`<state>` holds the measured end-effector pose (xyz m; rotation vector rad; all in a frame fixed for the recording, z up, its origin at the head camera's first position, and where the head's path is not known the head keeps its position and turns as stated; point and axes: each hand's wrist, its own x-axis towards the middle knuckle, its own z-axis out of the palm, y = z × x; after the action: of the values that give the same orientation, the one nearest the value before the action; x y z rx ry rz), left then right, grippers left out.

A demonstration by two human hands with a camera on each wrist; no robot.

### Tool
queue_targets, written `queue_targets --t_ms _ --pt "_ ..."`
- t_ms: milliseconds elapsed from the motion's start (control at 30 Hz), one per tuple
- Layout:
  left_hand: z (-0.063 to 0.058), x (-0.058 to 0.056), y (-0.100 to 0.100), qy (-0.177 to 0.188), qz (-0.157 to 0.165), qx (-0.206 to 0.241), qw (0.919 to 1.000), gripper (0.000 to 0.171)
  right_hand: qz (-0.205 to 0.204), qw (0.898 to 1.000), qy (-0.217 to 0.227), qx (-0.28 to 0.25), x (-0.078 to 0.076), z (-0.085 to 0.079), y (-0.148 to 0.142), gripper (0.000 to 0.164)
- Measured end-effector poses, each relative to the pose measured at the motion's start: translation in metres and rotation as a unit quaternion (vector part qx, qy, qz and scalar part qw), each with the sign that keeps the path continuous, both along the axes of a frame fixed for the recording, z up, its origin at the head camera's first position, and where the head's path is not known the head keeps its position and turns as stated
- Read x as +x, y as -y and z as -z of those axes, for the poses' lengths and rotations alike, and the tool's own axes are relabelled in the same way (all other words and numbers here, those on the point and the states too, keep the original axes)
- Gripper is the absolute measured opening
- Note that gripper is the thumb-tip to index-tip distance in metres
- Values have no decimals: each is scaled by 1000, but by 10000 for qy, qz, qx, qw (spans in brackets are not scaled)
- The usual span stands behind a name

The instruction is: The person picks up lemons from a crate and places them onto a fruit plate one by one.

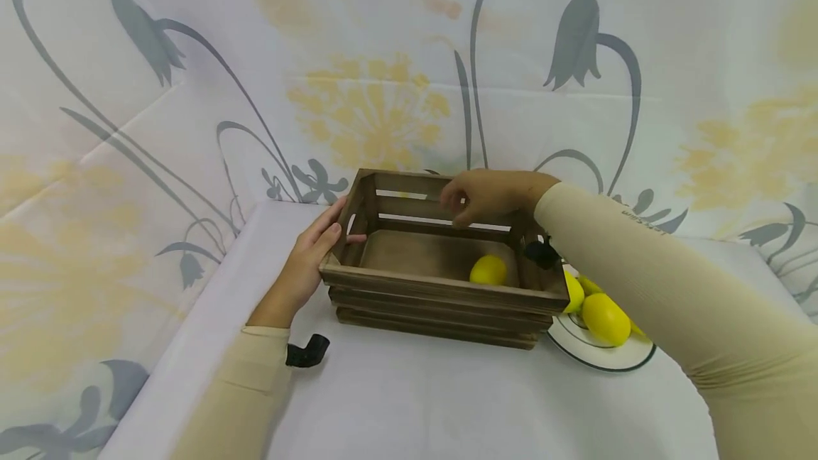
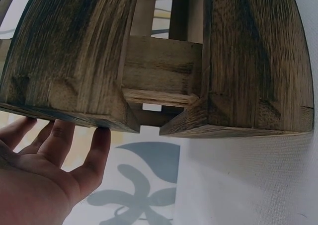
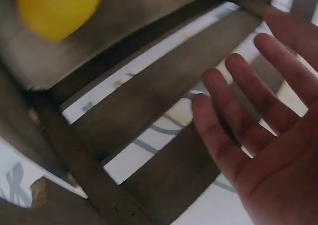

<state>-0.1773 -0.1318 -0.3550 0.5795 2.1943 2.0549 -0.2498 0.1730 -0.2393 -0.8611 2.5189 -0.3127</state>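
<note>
A brown slatted wooden crate (image 1: pixel 441 297) stands on the white table. On its floor, toward the right, lies a yellow lemon (image 1: pixel 488 270), also partly visible in the right wrist view (image 3: pixel 57 9). My left hand (image 1: pixel 311 250) holds the crate's left end, and a fingertip shows inside through the slot there. In the left wrist view the fingers (image 2: pixel 57 140) meet the crate's edge. My right hand (image 1: pixel 488 194) hovers over the crate near its back slats, holding nothing. Its fingers (image 3: pixel 211 130) are spread and loosely bent, apart from the lemon.
Right of the crate sits a white plate (image 1: pixel 616 359) with a dark rim, bearing lemons (image 1: pixel 606 319) and a longer yellow fruit (image 1: pixel 589 285), partly hidden by the right sleeve. A flower-patterned cloth (image 1: pixel 383 34) hangs behind the table. Black straps (image 1: pixel 309 351) show at the wrists.
</note>
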Motion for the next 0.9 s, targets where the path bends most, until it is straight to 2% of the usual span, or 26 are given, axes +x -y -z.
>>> queue_targets --t_ms 167,300,500,600,733,900 --pt "1 2 -3 -14 -28 -73 10000 53 -296 9950 304 906 4 12 -1 35" --pt "2 1 -6 -55 -78 -140 9999 52 -185 9874 476 1501 8 17 0 41" --pt "2 2 -7 -46 -127 -192 9997 52 -179 9787 572 1963 12 27 1 55" --pt "1 3 -7 -34 -137 -237 9996 52 53 9722 711 2229 14 32 2 61" --pt "1 4 -8 -83 -124 -288 9995 52 469 9674 937 2306 16 35 0 65" --pt "1 4 -9 -126 -113 -295 9994 52 564 9624 1092 2422 18 39 -2 70"
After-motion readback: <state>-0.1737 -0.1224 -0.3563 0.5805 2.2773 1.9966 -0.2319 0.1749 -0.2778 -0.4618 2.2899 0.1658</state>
